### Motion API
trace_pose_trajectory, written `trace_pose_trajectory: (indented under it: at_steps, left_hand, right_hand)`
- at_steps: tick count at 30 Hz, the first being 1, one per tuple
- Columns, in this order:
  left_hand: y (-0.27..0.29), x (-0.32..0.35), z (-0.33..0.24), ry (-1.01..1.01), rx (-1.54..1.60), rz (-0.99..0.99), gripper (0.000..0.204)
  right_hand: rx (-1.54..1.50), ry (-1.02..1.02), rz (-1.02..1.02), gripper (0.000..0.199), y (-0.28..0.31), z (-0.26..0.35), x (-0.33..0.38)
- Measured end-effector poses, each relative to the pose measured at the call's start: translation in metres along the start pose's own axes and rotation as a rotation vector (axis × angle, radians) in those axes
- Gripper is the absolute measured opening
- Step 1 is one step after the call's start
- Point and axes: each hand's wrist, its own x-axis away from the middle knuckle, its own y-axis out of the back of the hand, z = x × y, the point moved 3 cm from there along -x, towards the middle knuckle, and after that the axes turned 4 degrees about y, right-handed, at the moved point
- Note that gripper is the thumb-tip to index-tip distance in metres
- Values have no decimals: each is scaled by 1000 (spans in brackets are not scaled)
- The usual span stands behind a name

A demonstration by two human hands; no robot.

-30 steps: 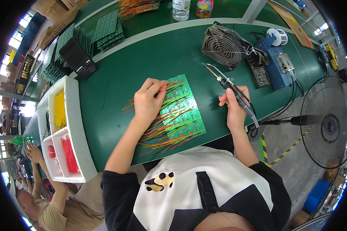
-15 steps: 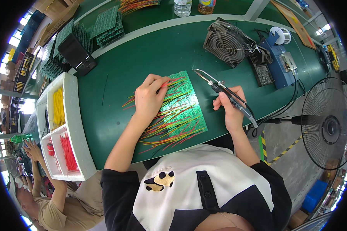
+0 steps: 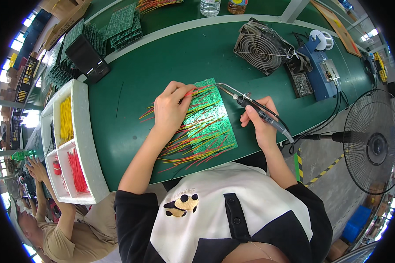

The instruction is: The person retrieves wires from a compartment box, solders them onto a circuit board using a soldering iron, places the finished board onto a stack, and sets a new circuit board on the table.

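A green circuit-board panel (image 3: 227, 127) lies on the bench, with several red and yellow wires (image 3: 175, 151) running across it and out past its left side. My left hand (image 3: 170, 109) is closed over the panel's upper left part, thumb and forefinger pinching a red wire (image 3: 202, 88). My right hand (image 3: 262, 127), right of the panel, grips a soldering iron (image 3: 258, 111) with a thin metal tube alongside its tip. That tip is at the panel's upper right edge, near the end of the red wire; whether they touch is too small to tell.
At left stands a white foam box (image 3: 92, 162) of yellow and red wires. Stacked boards (image 3: 123, 26) and a black stand (image 3: 87, 59) are behind it. A square fan (image 3: 261, 48) and a blue soldering station (image 3: 318, 72) occupy the back right. Another person (image 3: 61, 232) works at far left.
The soldering iron's tip has moved left and slightly down, from beside the panel to its upper right edge. My left hand keeps its pinch on the red wire, nearly still.
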Motion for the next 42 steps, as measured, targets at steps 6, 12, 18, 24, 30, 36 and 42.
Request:
trace_pose_trajectory:
  at_steps: [6,12,18,24,30,36,42]
  left_hand:
    - [-1,-1,1,2,9,8,12]
    - [-1,-1,0,3,7,13,12]
    - [0,0,-1,12,-6,19,12]
    - [1,1,-1,-2,-51,0,13]
    - [22,-7,-31,-133,-168,-109,24]
    - [29,7,-53,-24,153,85,11]
    - [20,18,-51,164,156,219,12]
  right_hand:
    - [23,-4,15,18,0,0,-1]
    - [-45,37,-56,17,7,0,0]
    - [-47,123,-209,16,26,4,0]
    - [-10,149,-347,14,49,13,0]
    - [13,150,-354,14,51,8,5]
    - [-13,176,-416,19,50,7,0]
    - [-32,193,-418,18,53,8,5]
